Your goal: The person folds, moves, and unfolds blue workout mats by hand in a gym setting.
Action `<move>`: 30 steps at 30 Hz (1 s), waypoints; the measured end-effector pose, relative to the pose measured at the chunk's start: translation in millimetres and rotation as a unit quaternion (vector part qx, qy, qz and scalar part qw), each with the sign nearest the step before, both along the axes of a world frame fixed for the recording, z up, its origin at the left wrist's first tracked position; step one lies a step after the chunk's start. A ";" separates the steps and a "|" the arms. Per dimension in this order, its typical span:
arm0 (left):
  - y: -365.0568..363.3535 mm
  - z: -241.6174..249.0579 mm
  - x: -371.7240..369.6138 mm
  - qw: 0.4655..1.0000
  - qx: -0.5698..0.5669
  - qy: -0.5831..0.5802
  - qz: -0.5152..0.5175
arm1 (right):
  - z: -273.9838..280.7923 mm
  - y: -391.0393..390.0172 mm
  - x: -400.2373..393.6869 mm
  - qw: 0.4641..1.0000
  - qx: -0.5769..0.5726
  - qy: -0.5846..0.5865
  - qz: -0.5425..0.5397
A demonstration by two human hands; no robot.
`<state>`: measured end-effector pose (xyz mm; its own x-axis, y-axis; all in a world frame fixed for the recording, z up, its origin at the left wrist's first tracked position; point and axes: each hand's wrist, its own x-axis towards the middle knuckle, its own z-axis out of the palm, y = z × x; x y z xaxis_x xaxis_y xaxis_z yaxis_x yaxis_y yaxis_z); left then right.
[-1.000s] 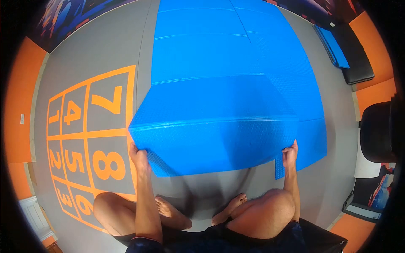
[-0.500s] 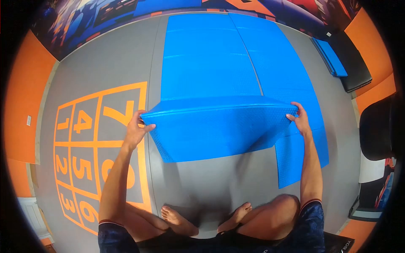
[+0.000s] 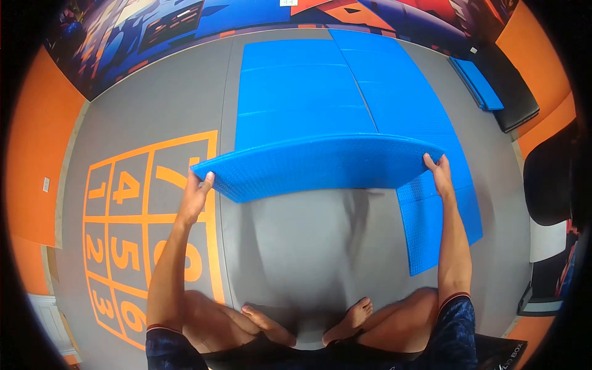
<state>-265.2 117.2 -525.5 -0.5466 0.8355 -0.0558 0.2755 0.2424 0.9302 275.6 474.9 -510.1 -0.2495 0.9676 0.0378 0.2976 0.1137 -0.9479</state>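
Both my hands hold a blue foam exercise mat [image 3: 308, 163] by its two near corners. A folded section stands raised off the floor, its textured face toward me and its top edge bowed. My left hand [image 3: 196, 196] pinches the left corner, thumb on the near face. At the right corner, my right hand [image 3: 439, 176] grips the edge the same way. Beyond the raised part, creased panels of blue mat lie flat. A second blue mat [image 3: 404, 92] lies alongside on the right, reaching nearer to me than the first.
Grey floor [image 3: 296, 246] lies before my bare feet. An orange number grid [image 3: 148, 219] is marked on the left. A folded blue mat [image 3: 476, 83] leans by a black pad [image 3: 515, 98] at the far right. A painted wall [image 3: 246, 18] closes the back.
The held mat section has swung more upright, its lower edge rising away from me. My left hand has shifted slightly left, the right slightly right. The camera view has tilted up a little.
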 end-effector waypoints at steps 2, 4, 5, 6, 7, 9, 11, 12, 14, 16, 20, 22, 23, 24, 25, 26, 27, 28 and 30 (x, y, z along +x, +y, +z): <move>6.1 -2.0 1.7 1.000 0.023 0.005 -0.001 | 0.3 -4.2 -4.3 1.000 0.017 0.004 0.001; 8.6 -7.7 3.2 1.000 0.020 0.011 0.002 | -6.7 -2.7 -0.3 1.000 0.024 -0.011 0.001; 8.7 -10.0 3.1 1.000 0.006 0.015 0.005 | -11.3 -3.0 1.2 0.999 0.023 -0.027 0.000; 8.8 -14.5 3.1 1.000 -0.008 0.018 0.008 | -16.0 -3.7 2.9 0.999 0.021 -0.043 0.000; 9.7 -20.5 4.1 0.999 -0.006 0.032 0.012 | -20.8 -3.4 4.1 0.999 0.009 -0.052 0.006; 7.0 -35.8 6.9 0.998 -0.006 0.059 0.020 | -30.0 -6.6 5.7 0.997 -0.018 -0.071 0.020; 0.2 -54.6 11.8 0.997 -0.041 0.063 0.019 | -42.9 -10.6 10.3 0.995 -0.055 -0.079 0.031; -0.9 -65.2 10.7 0.996 -0.056 0.067 0.020 | -46.9 -10.0 8.9 0.993 -0.072 -0.082 0.038; -4.3 -93.8 8.0 0.989 -0.119 0.044 0.072 | -52.3 -14.2 4.4 0.986 -0.115 -0.113 0.035; -10.9 -112.0 16.4 0.993 -0.083 -0.003 0.080 | -67.6 -17.1 9.0 0.979 -0.133 -0.149 0.029; -25.5 -141.0 24.3 0.992 -0.043 -0.070 0.097 | -127.3 -11.1 15.4 0.972 -0.110 -0.203 0.042; -26.6 -154.1 20.5 0.981 -0.094 -0.124 0.116 | -148.2 -12.4 18.5 0.967 -0.124 -0.214 0.066; -27.5 -161.8 20.2 0.973 -0.120 -0.151 0.124 | -157.5 -14.6 22.0 0.962 -0.143 -0.220 0.081; -27.9 -170.9 23.0 0.972 -0.123 -0.141 0.144 | -161.4 -14.1 22.3 0.956 -0.163 -0.225 0.095; -27.5 -182.5 31.1 0.970 -0.126 -0.132 0.161 | -148.0 -19.4 17.3 0.939 -0.217 -0.249 0.094; -30.5 -192.1 42.4 0.967 -0.132 -0.125 0.179 | -122.4 -34.1 7.3 0.917 -0.273 -0.274 0.094; -34.4 -196.6 57.2 0.967 -0.082 -0.137 0.198 | -107.2 -42.0 1.0 0.891 -0.327 -0.300 0.094; -39.8 -199.7 63.0 0.959 -0.059 -0.191 0.203 | -114.5 -41.1 5.2 0.885 -0.340 -0.299 0.108; -53.2 -206.7 67.6 0.932 -0.013 -0.292 0.213 | -128.7 -46.5 7.7 0.871 -0.370 -0.293 0.136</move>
